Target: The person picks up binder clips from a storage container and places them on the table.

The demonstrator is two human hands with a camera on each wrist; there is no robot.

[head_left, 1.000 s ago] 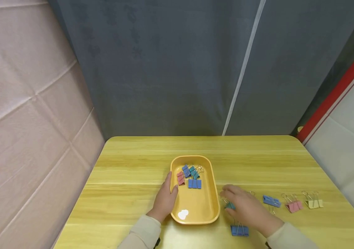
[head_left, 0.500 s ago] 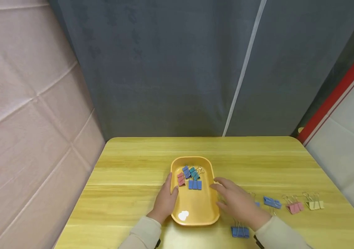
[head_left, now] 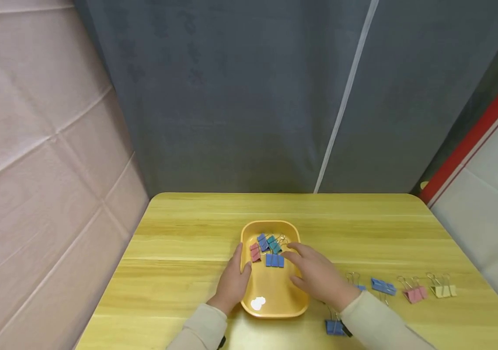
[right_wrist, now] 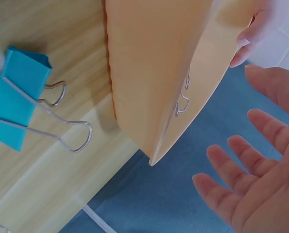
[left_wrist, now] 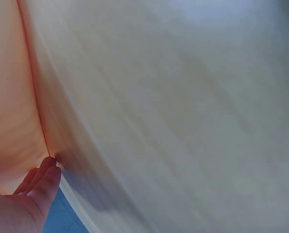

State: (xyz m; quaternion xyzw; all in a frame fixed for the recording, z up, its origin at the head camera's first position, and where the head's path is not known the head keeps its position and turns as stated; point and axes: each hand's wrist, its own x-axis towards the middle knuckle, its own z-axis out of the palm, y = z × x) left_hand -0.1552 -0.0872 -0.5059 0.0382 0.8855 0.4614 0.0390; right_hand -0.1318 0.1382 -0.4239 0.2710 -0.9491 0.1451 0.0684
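Observation:
A yellow tray (head_left: pixel 275 291) sits on the table. Inside, toward its far end, lie a pink binder clip (head_left: pixel 255 253), a teal one (head_left: pixel 275 244) and two blue ones, the nearer blue clip (head_left: pixel 275 260) lying flat. My left hand (head_left: pixel 230 282) holds the tray's left wall, thumb over the rim and fingers along the outside. Over the tray's right rim is my right hand (head_left: pixel 316 274), fingers spread and nothing in them. The right wrist view shows this right hand (right_wrist: pixel 253 170) beside the tray wall (right_wrist: pixel 149 73), and another teal binder clip (right_wrist: pixel 21 97) on the table.
Right of the tray lie more binder clips: a blue one (head_left: pixel 335 327) near the front edge, partly hidden blue handles (head_left: pixel 352 277), another blue clip (head_left: pixel 383 286), a pink clip (head_left: pixel 415 293) and a pale yellow clip (head_left: pixel 443 290). A dark curtain (head_left: pixel 240 107) hangs behind the table.
My right hand has moved left from the teal clip on the table to over the tray's right side. My left hand and the tray stay in place.

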